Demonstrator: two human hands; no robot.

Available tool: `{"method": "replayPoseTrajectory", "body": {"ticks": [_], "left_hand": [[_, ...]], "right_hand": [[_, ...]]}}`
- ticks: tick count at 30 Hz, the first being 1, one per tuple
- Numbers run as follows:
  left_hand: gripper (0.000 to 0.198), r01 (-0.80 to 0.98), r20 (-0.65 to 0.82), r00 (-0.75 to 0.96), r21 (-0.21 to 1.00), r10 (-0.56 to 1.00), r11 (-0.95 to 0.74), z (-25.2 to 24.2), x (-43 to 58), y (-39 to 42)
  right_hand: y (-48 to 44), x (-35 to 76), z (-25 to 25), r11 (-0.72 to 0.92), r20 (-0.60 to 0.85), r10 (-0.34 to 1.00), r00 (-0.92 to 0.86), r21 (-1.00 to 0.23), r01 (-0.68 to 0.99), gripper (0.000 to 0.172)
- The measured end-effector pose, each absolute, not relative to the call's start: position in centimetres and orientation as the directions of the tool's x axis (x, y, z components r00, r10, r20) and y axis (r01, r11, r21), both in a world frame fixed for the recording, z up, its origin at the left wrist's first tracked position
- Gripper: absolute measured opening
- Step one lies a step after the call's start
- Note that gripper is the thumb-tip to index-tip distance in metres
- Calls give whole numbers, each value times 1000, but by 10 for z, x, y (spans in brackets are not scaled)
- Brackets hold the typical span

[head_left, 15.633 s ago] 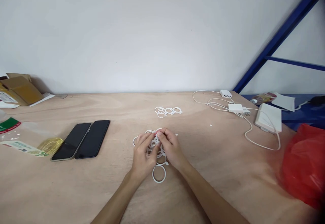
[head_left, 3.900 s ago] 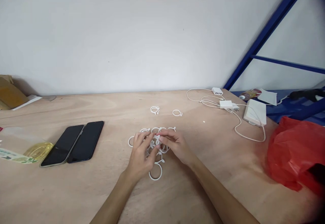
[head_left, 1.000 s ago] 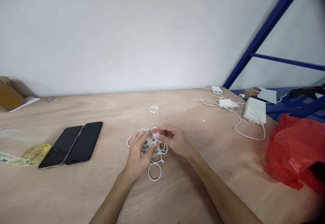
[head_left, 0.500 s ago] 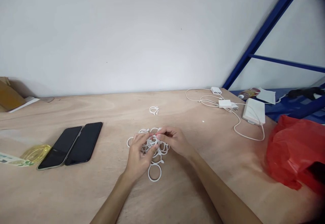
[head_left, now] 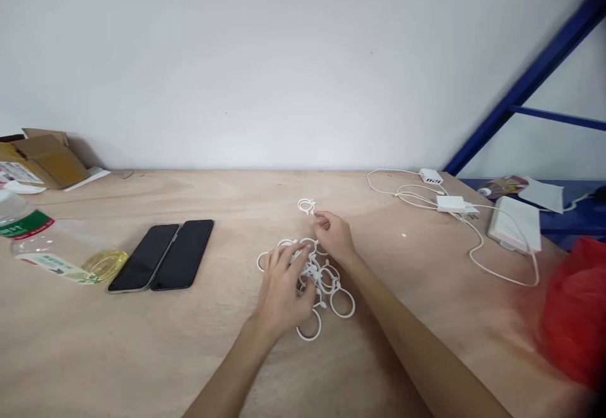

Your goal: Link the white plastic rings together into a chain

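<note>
A loose pile of white plastic rings (head_left: 328, 277) with small tabs lies on the wooden table. My left hand (head_left: 284, 292) is over the pile's left part, fingers spread and touching the rings, hiding some of them. Beyond the pile lies a smaller group of white rings (head_left: 307, 206). My right hand (head_left: 334, 236) is just at that group's near right side, thumb and fingertips drawn together beside a tab. Whether a ring is pinched there I cannot make out.
Left of the pile are two black phones (head_left: 182, 255) and a clear bottle (head_left: 61, 254) with yellow liquid, lying on its side. A cardboard box (head_left: 52, 159) stands at the back left. White chargers (head_left: 451, 204) with cables and a red plastic bag (head_left: 575, 317) are on the right.
My right hand has left the pile and moved forward to the small ring group. My left hand has opened out over the pile. The view has turned left.
</note>
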State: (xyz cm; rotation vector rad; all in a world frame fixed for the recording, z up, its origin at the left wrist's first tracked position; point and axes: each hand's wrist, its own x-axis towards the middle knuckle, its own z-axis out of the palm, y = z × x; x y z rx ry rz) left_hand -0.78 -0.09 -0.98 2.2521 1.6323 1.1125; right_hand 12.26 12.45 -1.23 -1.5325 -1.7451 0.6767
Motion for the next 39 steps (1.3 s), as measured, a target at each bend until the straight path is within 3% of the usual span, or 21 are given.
{"method": "replayPoseTrajectory", "body": {"ticks": [3,6,10,15,19,22,28,39], "left_hand": [[54,745,474,139,528,869,-408,-10,-7,-1],[49,745,478,139,526,867,-410,-9,-7,-1],[47,753,487,118,525,865,-398,-8,-7,-1],[46,751,492,123,522,862,-405,-7,-6,-1],[43,751,500,119,520,858,-407,-8,-6,-2],[42,750,497,121,522,859,-407,-8,-6,-2],[38,739,513,124,523,849,-425,-8,-6,-2],[37,728,549,105,526,830,-440,-8,-6,-2]], "right_hand": [[137,115,-9,121,118,991,-65,-577,808,38],[145,110,-5,120,65,993,-102,-418,901,36],[147,106,-4,150,44,989,-143,-319,936,29],[147,114,-3,164,107,985,-133,-383,909,28],[159,134,-6,47,167,984,64,-589,807,25],[169,152,-10,-8,186,967,173,-658,753,26],[177,179,-17,77,290,942,169,-677,732,30],[221,192,-8,324,351,926,-137,-555,767,27]]}}
